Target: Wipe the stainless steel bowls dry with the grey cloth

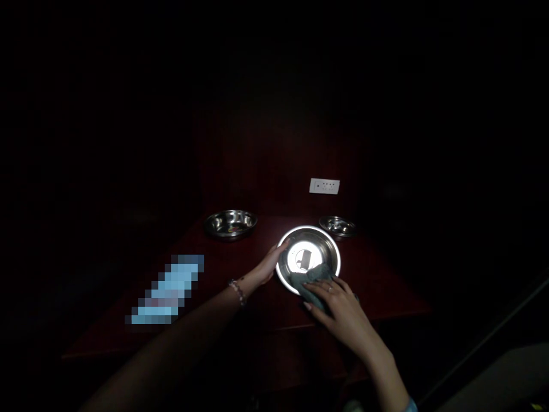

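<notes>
A shiny steel bowl [326,247] is tilted up over the table, its inside turned to me. At its left rim my left hand [270,265] is closed on the edge, the thumb over the rim and the other fingers mostly hidden behind. My right hand [341,306] presses a grey-green cloth [316,278] against the bowl's lower inside and near rim. The fingers of that hand lie over the cloth, which covers part of the bowl.
On the dark red table [197,309] a wide steel bowl [231,224] stands at the back left. Behind the held bowl to the right is a smaller steel bowl [337,226]. A blurred-out bluish oblong [169,292] lies at left. A white socket plate [325,186] is on the wall.
</notes>
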Tool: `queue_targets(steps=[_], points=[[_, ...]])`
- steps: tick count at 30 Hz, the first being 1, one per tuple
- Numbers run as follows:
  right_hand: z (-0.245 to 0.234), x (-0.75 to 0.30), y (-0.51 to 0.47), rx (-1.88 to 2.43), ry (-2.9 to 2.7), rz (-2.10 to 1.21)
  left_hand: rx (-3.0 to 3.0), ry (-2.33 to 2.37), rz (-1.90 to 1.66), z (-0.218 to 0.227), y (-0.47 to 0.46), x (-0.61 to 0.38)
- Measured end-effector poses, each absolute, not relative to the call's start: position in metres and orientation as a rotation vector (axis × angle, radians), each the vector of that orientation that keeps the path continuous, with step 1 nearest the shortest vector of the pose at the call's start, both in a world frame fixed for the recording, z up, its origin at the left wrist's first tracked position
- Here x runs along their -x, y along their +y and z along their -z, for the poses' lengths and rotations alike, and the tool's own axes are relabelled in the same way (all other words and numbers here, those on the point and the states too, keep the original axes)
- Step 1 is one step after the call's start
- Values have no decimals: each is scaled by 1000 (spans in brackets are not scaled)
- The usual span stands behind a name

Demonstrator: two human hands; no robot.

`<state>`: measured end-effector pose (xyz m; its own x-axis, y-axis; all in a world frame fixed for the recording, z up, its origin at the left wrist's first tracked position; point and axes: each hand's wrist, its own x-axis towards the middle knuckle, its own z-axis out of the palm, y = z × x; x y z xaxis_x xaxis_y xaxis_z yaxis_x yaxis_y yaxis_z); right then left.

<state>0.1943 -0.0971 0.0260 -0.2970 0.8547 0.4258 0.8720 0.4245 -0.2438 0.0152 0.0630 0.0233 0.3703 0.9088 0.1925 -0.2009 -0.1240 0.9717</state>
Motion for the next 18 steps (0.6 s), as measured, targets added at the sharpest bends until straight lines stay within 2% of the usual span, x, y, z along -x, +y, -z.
queue_targets(steps=[8, 18], points=[[-8, -190, -83, 1512, -2143, 102, -1410, 659, -1190, -23, 68, -17], [-4, -178, -79, 1720, -1910, 280, -1303, 628, -1112, -19, 69, -21]])
